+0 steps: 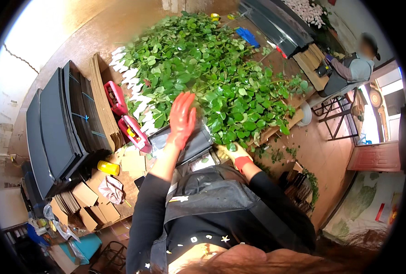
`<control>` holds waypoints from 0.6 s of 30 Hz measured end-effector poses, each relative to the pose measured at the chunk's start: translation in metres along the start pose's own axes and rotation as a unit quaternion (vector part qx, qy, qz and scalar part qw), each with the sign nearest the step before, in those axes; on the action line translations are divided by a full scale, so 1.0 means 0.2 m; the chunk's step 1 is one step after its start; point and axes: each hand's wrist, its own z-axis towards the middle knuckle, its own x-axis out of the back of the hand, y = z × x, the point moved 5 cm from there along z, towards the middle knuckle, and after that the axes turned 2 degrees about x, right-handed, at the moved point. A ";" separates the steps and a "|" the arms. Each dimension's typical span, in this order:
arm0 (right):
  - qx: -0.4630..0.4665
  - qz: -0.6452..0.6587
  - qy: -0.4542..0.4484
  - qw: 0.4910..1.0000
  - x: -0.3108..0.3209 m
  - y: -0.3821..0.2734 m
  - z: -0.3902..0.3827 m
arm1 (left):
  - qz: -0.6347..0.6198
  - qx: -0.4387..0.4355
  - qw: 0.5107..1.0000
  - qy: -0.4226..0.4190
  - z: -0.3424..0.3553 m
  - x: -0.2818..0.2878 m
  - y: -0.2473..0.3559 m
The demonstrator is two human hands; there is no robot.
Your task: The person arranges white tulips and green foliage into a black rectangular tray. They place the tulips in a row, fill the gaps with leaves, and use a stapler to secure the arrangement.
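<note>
My left hand [182,119], in a red-coated glove, is raised over a dark grey tray-like piece [189,145] in front of me. Its fingers are stretched out and hold nothing. Just right of it, a bunch of green leafy stems [230,121] lies at the near edge of the pile, with a strip of clear plastic at its left side. My right hand [236,155], in a pale yellow glove with a red cuff, is curled at the bunch's near end, its fingertips partly hidden by leaves. A large heap of leafy stems [180,59] covers the table, with white-wrapped heads [132,82] along its left side.
Two pink-red holders [134,133] stand left of the heap, beside stacked dark sheets [56,123] and cardboard [100,100]. A yellow roll [108,168] and cardboard pieces [86,194] lie nearer. A blue glove [248,37] lies beyond; another person [356,68] sits far right.
</note>
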 end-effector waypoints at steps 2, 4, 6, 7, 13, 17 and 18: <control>-0.009 -0.047 0.006 0.999 0.04 0.02 -0.03 | -0.063 0.050 0.996 0.043 -0.02 0.21 0.06; 0.023 -0.312 0.002 0.950 0.09 0.06 -0.11 | -0.090 0.134 0.983 0.087 -0.21 0.47 0.03; 0.054 -0.492 -0.031 0.868 0.10 0.02 -0.19 | -0.083 0.218 0.960 0.155 -0.47 0.69 -0.18; 0.032 -0.479 -0.026 0.877 0.10 -0.03 -0.26 | -0.067 0.260 0.947 0.177 -0.61 0.77 -0.29; 0.056 -0.388 -0.019 0.920 -0.10 -0.20 -0.37 | -0.193 0.618 0.751 0.133 -1.14 0.70 -0.65; 0.104 -0.368 -0.050 0.923 -0.20 -0.26 -0.36 | -0.188 0.613 0.757 0.124 -1.00 0.60 -0.65; 0.102 -0.383 -0.048 0.917 -0.21 -0.27 -0.37 | -0.192 0.614 0.758 0.107 -0.97 0.58 -0.68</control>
